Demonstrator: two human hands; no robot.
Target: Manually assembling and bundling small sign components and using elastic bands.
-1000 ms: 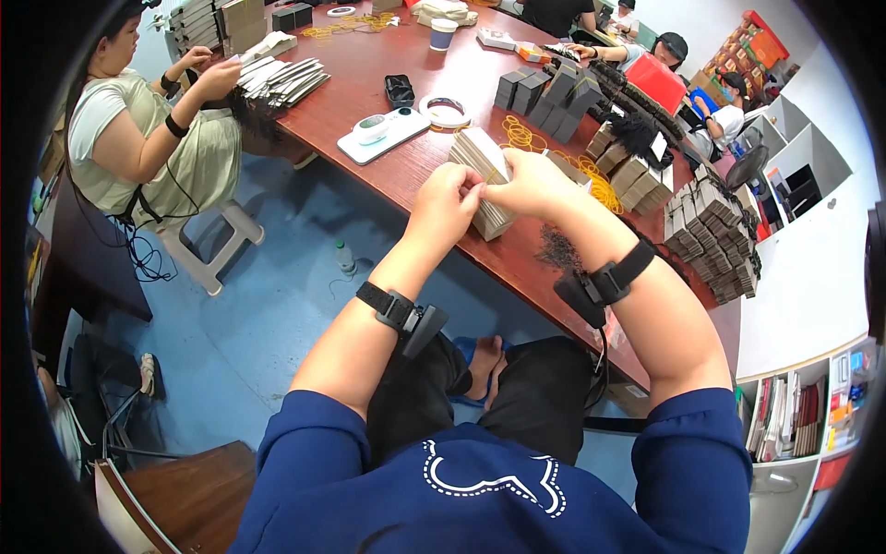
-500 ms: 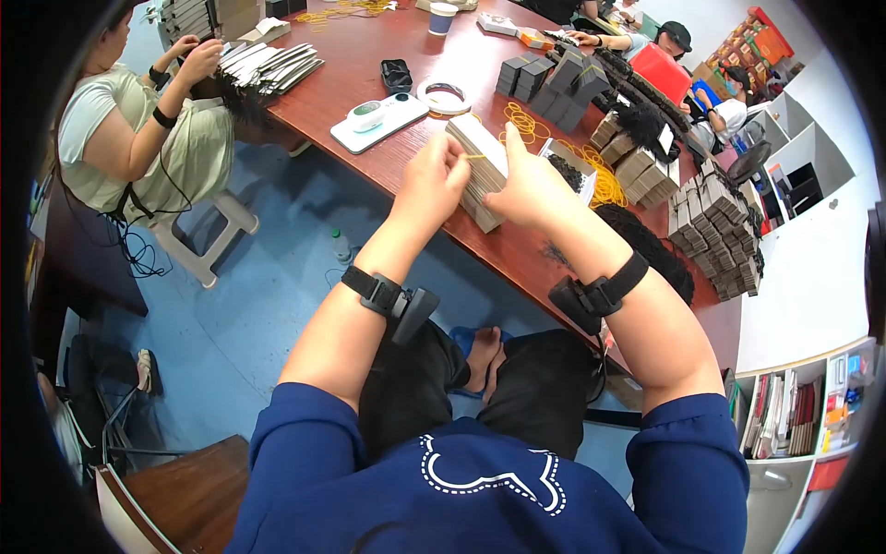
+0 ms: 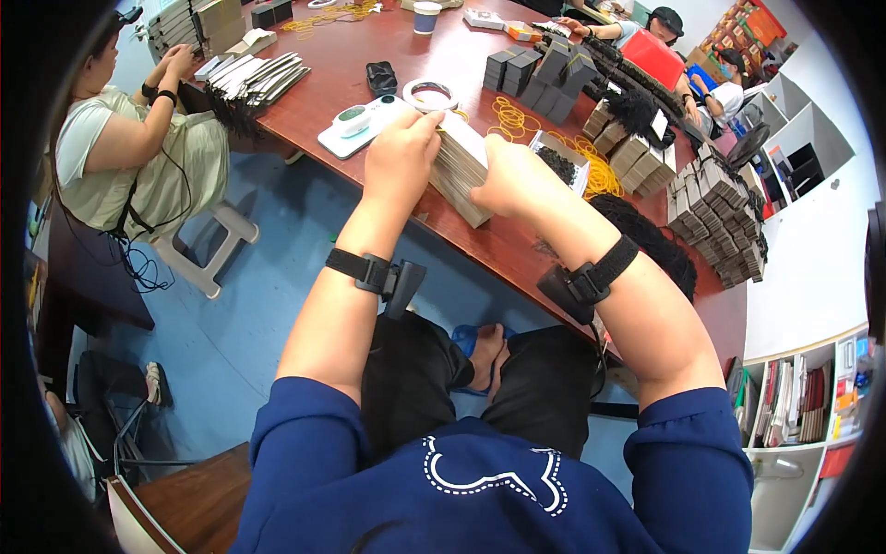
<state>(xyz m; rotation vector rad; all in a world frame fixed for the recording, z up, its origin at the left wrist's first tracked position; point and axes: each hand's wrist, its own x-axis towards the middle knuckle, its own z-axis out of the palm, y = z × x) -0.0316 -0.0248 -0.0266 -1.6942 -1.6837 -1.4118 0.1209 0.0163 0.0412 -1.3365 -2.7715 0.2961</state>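
A long stack of flat grey-beige cards with a white top stands on edge at the table's near edge, slightly tilted. My right hand grips its right side, thumb on the near face and fingers behind. Against the stack's left side is my left hand, its fingers pinched together by a thin yellow rubber band that lies at the stack's far end. Much of the band is hidden by the fingers. Just beyond the right hand sits an open white box of small black pieces.
On the red-brown table lie a white scale, a tape roll, a black pouch, loose yellow rubber bands, dark grey bundles and banded card stacks. A co-worker sits at left; others work across the table.
Both hands and the stack appear slightly further left, as the whole view has shifted a little. The left fingers have moved toward the stack's far end. The co-worker at left has lowered their hands.
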